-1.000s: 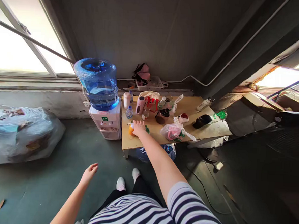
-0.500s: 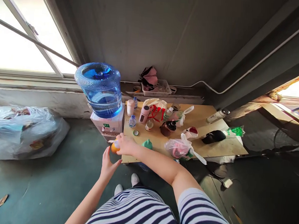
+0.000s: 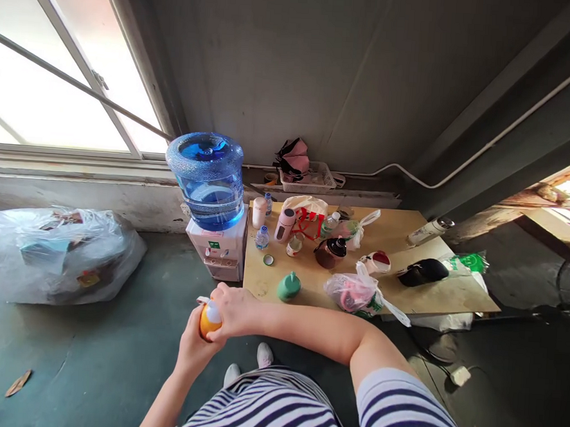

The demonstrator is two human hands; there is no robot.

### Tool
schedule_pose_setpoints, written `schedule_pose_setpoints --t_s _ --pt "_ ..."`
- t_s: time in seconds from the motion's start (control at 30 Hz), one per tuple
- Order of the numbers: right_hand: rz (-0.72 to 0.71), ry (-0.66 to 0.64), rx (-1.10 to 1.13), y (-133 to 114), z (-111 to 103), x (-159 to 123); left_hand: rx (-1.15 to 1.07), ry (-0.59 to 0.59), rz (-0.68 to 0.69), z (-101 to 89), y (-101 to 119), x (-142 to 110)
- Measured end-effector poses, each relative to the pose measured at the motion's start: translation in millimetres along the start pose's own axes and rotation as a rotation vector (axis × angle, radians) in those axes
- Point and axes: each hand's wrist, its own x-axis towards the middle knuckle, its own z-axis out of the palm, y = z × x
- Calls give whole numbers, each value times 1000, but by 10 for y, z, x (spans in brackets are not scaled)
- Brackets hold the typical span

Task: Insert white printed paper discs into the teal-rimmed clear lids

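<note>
Between my two hands is an orange bottle [image 3: 207,326] with a pale top and a small whitish strap or tab, held over the floor just off the table's front left corner. My left hand [image 3: 194,344] is wrapped round its lower side. From above, my right hand [image 3: 234,310] closes over the pale top, and its fingers hide part of it. Nearest on the table stands a green bottle [image 3: 289,287]. Behind that lie a round lid [image 3: 268,259] and an open glass jar [image 3: 294,245].
A water dispenser [image 3: 218,248] with a large blue water bottle [image 3: 204,183] stands left of the wooden table [image 3: 261,286]. On the table are a pink flask [image 3: 284,225], a brown jug [image 3: 329,252], a knotted plastic bag [image 3: 350,290] and a black cap-like item [image 3: 423,272]. A filled plastic sack [image 3: 60,258] lies left.
My right hand has brought the orange bottle down and toward me, away from the dispenser. My left hand, spread open before, has closed round it. The camera view has shifted slightly left.
</note>
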Motion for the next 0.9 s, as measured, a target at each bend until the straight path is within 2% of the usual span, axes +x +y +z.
schedule_pose_setpoints --t_s 0.13,0.23,0.33,0.5,0.67,0.73,0.8,0.87,0.9 --pt "-117 -4 -22 -36 -107 -37 -22 -197 -3 -174 159 15" --pt "-300 -42 -50 -74 -254 -33 -89 -325 -3 -323 266 56" --pt "-462 -64 -99 -160 -461 -35 -152 -502 13 -489 447 146" --pt "-609 -43 -188 -425 -888 -110 -125 -718 114 -823 892 390" --pt "-708 -37 -160 -710 -1384 -255 -176 -1198 230 -1122 1436 704" --pt "-716 -36 -140 -785 -1552 -297 -184 -1319 304 -1129 1646 804" --pt "-743 -70 -131 -830 -1664 -323 -217 -1525 387 -1047 1785 851" --pt "-775 -145 -124 -842 -1720 -333 -348 -1726 456 -914 1807 852" --pt "-788 -197 -121 -833 -1737 -331 -419 -1772 482 -851 1772 844"
